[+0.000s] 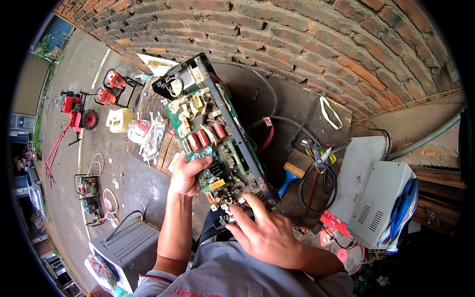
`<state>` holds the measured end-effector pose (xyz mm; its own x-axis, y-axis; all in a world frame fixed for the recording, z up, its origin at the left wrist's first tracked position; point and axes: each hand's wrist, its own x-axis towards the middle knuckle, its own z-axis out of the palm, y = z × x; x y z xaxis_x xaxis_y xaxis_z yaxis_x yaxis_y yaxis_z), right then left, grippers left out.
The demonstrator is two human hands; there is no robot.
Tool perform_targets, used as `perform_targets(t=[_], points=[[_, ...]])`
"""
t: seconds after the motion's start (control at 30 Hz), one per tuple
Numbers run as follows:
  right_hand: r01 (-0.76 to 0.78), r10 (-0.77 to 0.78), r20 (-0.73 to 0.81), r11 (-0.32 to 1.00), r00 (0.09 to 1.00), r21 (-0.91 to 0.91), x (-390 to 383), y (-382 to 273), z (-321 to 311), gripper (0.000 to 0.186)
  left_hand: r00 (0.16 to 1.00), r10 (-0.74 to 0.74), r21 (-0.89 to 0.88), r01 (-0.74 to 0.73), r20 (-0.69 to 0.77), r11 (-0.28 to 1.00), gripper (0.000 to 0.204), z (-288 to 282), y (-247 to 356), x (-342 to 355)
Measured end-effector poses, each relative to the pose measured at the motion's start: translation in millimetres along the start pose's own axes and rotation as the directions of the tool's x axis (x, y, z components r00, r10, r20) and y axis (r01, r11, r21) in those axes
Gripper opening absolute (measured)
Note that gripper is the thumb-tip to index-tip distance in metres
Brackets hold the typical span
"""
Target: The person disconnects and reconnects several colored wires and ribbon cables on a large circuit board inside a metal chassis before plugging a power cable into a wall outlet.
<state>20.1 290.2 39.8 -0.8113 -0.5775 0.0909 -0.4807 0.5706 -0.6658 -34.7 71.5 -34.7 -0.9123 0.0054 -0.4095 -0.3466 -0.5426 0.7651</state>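
Note:
In front of my chest, tilted, is an opened electronic unit: a green circuit board in a black metal frame. Large dark-red capacitors stand in a row across its middle. My left hand grips the board's left edge, its thumb lying over the components next to a black finned heat sink. At the lower end, my right hand has its fingers apart, with the fingertips touching small parts near the board's edge. What lies beneath those fingertips is partly hidden.
Pliers lie among coiled cables on the right, near a blue-handled brush. Beyond stands a grey vented metal case. A brick wall rises ahead. To the left are a plastic bag, a yellowish jug and a grey machine.

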Motion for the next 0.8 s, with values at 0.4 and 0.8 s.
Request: perform_targets(t=[0.4,0.8], points=[[-0.153,0.31,-0.258,0.859,0.915,0.488,58,90,-6,0.023,0.997,-0.055,-0.108,0.05,-0.045,0.993,0.047,1,2,-3],[-0.106,0.367,-0.259,0.733,0.894,0.672,68,118,22,0.019,0.961,-0.125,-0.103,0.103,-0.246,0.989,0.052,9,5,-7]])
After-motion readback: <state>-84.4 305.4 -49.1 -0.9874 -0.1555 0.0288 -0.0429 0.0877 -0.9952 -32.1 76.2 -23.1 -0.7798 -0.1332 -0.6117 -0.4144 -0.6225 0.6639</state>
